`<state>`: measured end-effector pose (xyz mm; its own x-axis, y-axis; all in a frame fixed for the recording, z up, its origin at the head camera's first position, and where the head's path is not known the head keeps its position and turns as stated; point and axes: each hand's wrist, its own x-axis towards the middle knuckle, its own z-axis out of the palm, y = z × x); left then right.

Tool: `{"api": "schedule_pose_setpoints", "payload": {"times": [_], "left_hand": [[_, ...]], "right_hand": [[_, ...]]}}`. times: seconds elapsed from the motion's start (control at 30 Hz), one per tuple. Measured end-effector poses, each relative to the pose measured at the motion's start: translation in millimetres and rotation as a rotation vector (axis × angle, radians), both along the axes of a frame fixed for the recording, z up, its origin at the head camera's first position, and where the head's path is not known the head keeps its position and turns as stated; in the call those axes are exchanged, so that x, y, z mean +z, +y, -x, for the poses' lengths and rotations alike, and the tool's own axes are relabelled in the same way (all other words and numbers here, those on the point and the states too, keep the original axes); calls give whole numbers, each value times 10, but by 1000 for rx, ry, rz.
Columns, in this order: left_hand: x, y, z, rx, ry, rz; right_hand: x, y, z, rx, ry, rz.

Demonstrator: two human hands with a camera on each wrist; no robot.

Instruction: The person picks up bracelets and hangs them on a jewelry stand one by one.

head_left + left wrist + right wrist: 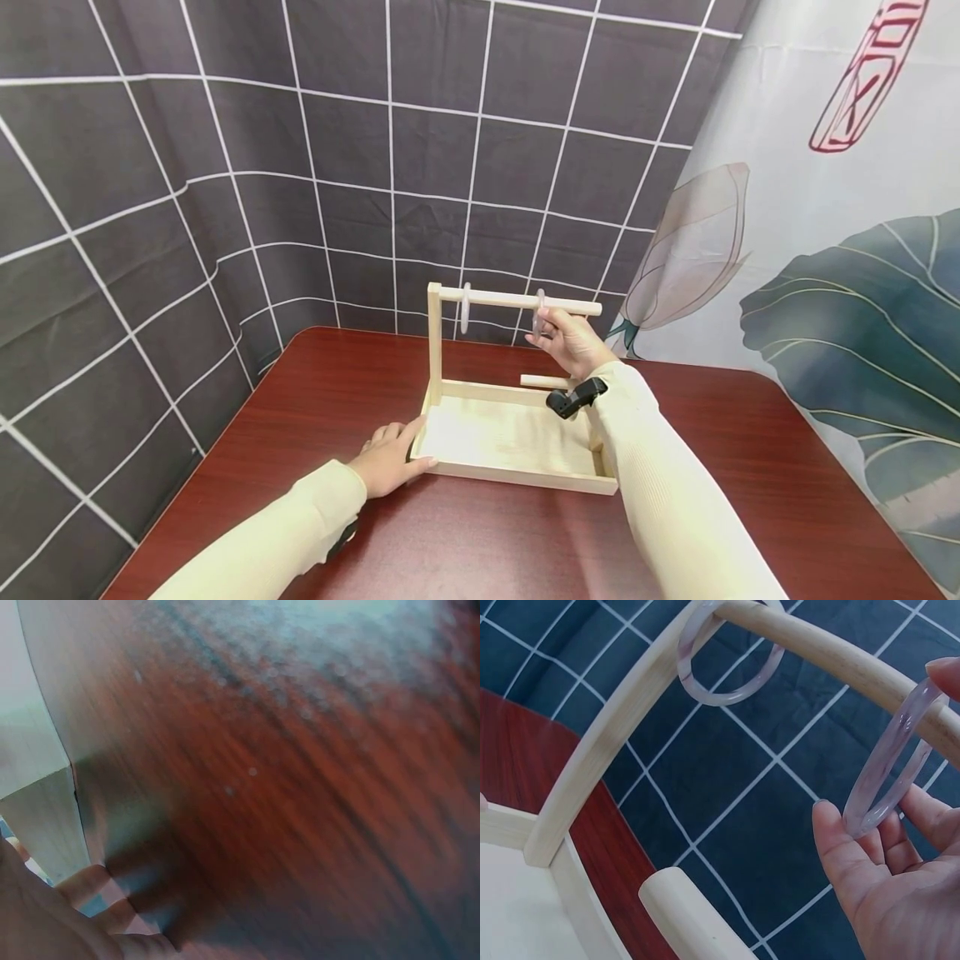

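Observation:
A pale wooden stand has a shallow tray, a tall post at its left and an upper rod running rightward. Two translucent, faintly purple bangles hang on that rod. My right hand holds the right-hand bangle with thumb and fingers; the rod passes through it. Closer to the post, the other bangle hangs untouched. At the tray's left front corner rests my left hand, thumb along the front edge and fingers spread to the side.
A shorter, lower rod sticks out leftward beneath my right wrist, its right end hidden. The stand is on a reddish-brown table. Behind hang a dark grid-patterned cloth and a white curtain with plant designs.

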<state>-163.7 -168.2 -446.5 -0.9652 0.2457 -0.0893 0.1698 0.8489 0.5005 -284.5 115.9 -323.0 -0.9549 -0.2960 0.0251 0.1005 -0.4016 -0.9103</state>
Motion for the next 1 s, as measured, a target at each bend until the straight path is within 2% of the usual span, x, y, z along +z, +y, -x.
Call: {"api": "schedule_pose_setpoints", "payload": {"times": [0.33,0.67,0.87,1.0], "left_hand": [[-45,-23,63,-4,-2,-9],[-14,-36,78,-13,-20,-8],[14,-37,84,-16,-28,-13],[-16,-46,95,-18,-22,-24]], "right_hand": [[25,13,-11,1,-6,10],[19,21,-6,6,13,-8],[19,54,-29,3,0,-42],[37,111,-74,-1,4,-98]]}}
